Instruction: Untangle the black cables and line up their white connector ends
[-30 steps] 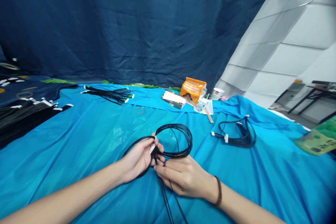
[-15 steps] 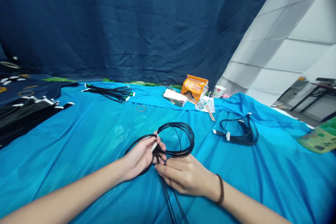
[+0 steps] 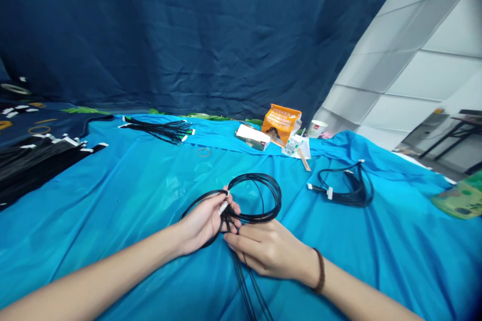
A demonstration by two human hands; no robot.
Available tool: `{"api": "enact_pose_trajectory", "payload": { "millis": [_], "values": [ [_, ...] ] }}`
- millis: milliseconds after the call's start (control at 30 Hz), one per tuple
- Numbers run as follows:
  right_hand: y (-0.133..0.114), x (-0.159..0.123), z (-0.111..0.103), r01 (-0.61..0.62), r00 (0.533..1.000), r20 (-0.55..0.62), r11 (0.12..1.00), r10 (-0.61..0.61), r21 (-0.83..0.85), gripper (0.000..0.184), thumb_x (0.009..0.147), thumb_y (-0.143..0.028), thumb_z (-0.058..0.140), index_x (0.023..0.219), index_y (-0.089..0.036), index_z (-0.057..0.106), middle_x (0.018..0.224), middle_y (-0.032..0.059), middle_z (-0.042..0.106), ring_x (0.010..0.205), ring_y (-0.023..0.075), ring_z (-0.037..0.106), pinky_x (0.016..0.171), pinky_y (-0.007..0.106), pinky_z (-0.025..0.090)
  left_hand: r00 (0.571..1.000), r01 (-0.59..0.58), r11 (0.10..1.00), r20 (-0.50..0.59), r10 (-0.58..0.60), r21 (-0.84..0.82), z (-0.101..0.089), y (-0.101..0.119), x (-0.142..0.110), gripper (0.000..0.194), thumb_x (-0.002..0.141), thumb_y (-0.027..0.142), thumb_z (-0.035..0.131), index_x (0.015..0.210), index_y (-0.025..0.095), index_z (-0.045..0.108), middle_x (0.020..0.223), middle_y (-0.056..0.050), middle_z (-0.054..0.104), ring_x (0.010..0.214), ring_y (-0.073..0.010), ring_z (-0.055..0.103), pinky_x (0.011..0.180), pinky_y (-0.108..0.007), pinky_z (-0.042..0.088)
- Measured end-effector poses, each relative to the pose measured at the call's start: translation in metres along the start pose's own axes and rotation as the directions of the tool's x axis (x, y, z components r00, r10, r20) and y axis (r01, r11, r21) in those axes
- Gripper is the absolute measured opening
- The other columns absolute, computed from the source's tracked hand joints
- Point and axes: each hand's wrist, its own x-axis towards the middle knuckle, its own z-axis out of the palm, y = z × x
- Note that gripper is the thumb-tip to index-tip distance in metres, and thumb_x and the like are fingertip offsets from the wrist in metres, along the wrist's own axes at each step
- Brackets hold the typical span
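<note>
A coiled black cable bundle [image 3: 277, 199] with white connectors is between my hands, above the blue cloth. My left hand [image 3: 205, 220] grips it near a white connector [image 3: 223, 207], thumb on top, with loops spreading out on both sides. My right hand [image 3: 265, 248], with a brown band on the wrist, pinches the cables just below and right of the left fingers. Its fingertips touch the strands, and parts of the fingers are hidden. Loose cable ends [image 3: 246, 288] hang down below the hands toward the near edge.
At right lies another coiled black cable bundle [image 3: 354, 198]. Straight bundles lie at the far left [image 3: 158, 129] and left edge [image 3: 41, 158]. A rubber band [image 3: 204, 152], white-topped box [image 3: 252, 136], orange bag [image 3: 280, 124], paper cup [image 3: 317, 128] and green-yellow bag [image 3: 459, 203] surround the cloth.
The view has shifted slightly, so the surroundings sit a little further right and higher. Both hands keep their grip on the cable bundle, with barely any finger movement.
</note>
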Motion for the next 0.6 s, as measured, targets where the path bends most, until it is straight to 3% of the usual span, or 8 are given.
{"api": "enact_pose_trajectory", "payload": {
  "millis": [600],
  "values": [
    [-0.0012, 0.0, -0.0009, 0.005, 1.0, 0.0, 1.0, -0.005, -0.002, 0.021, 0.087, -0.015, 0.037, 0.094, -0.011, 0.056, 0.07, 0.0031, 0.06, 0.06, 0.0131, 0.055, 0.052, 0.025, 0.04, 1.0, 0.01, 1.0, -0.015, -0.01, -0.004, 0.0027, 0.0021, 0.0002, 0.013, 0.081, 0.022, 0.039, 0.072, 0.016, 0.047, 0.067, -0.002, 0.059, 0.052, -0.0129, 0.057, 0.052, -0.024, 0.042]
  ]
}}
